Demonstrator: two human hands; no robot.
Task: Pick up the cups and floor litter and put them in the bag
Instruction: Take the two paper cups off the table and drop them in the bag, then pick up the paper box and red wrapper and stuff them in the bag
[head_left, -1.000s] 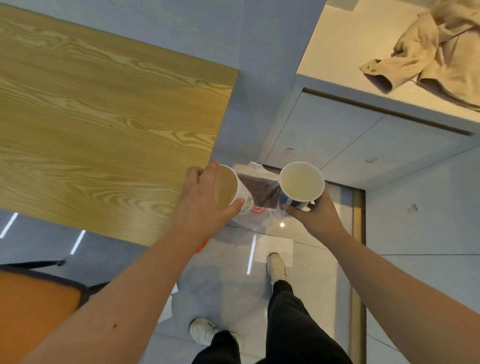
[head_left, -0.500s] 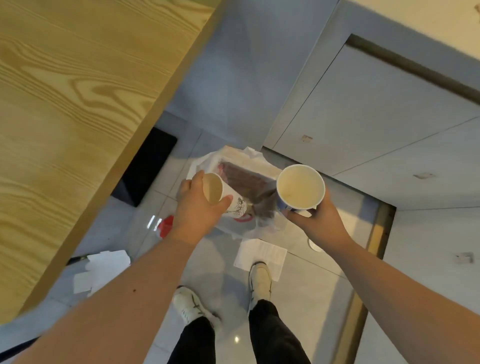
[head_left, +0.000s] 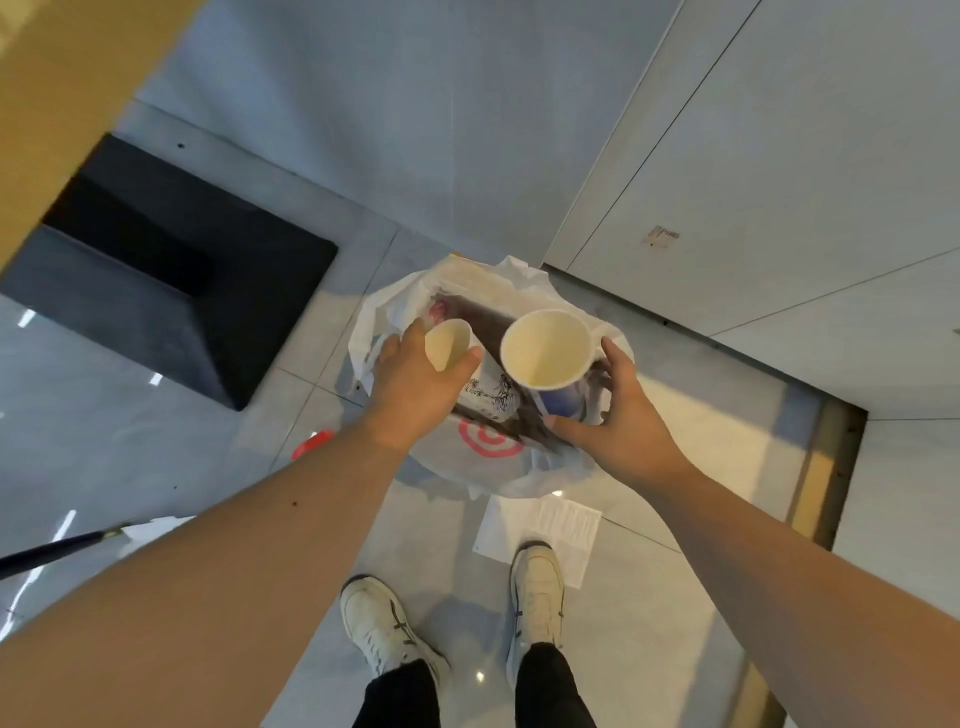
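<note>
Cups sit clamped in both hands, the small cup (head_left: 448, 344) in left hand (head_left: 415, 387) fingers, the larger cup (head_left: 546, 349) in right hand (head_left: 621, 415), mouths upward, the open bag (head_left: 488, 457) directly beneath, equally near both.

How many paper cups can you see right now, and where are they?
2. A smaller cup is in the left hand; a larger cup with a blue wall is in the right hand. Both are above the open white bag on the floor. Others may be hidden inside it.
</note>
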